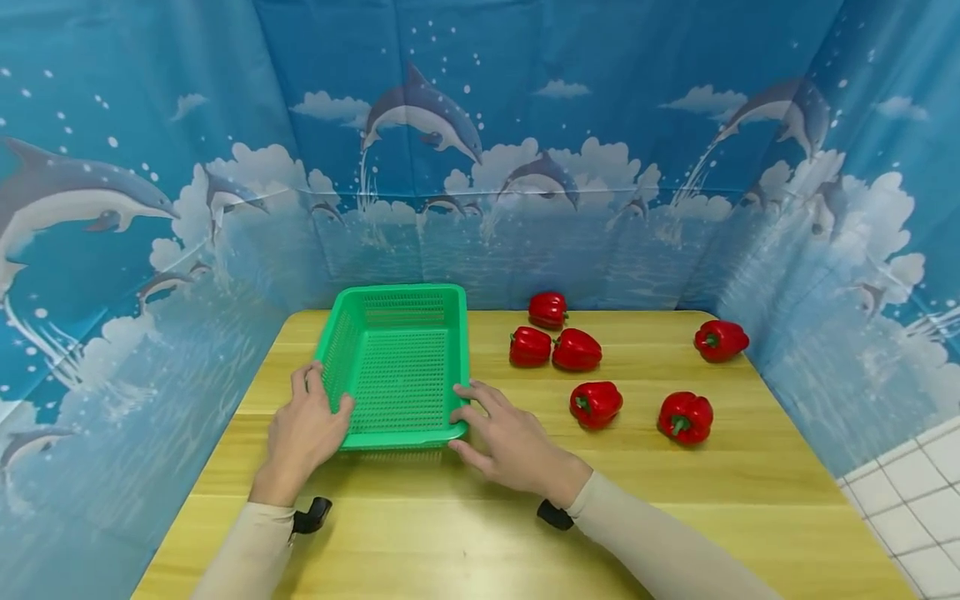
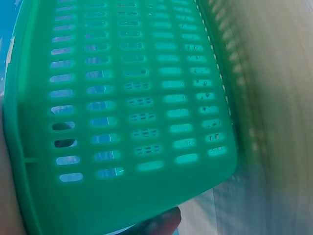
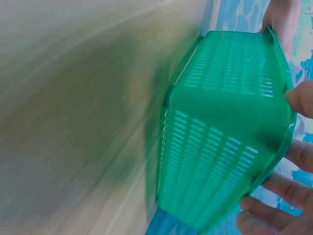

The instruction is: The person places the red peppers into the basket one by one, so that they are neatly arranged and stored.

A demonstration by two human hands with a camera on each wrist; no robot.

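Observation:
A green plastic basket (image 1: 401, 439) with slotted walls is at the left of the wooden table, and nothing lies in it. My left hand (image 1: 307, 429) grips its near left corner, thumb over the rim and fingers along the left side. At the near right corner my right hand (image 1: 517, 442) holds the rim between thumb and fingers. The right wrist view shows the thumb and several fingers (image 3: 288, 188) on the basket rim (image 3: 288, 132). Slotted wall (image 2: 142, 196) fills most of the left wrist view, with one dark fingertip (image 2: 168, 221) below it. Whether the basket touches the table cannot be told.
Several red bell peppers (image 1: 577, 350) lie on the table (image 1: 480, 533) to the right of the basket. One pepper (image 1: 722, 341) is near the far right corner, another (image 1: 686, 417) closer in. A blue dolphin curtain (image 1: 525, 242) stands behind the table and along both sides.

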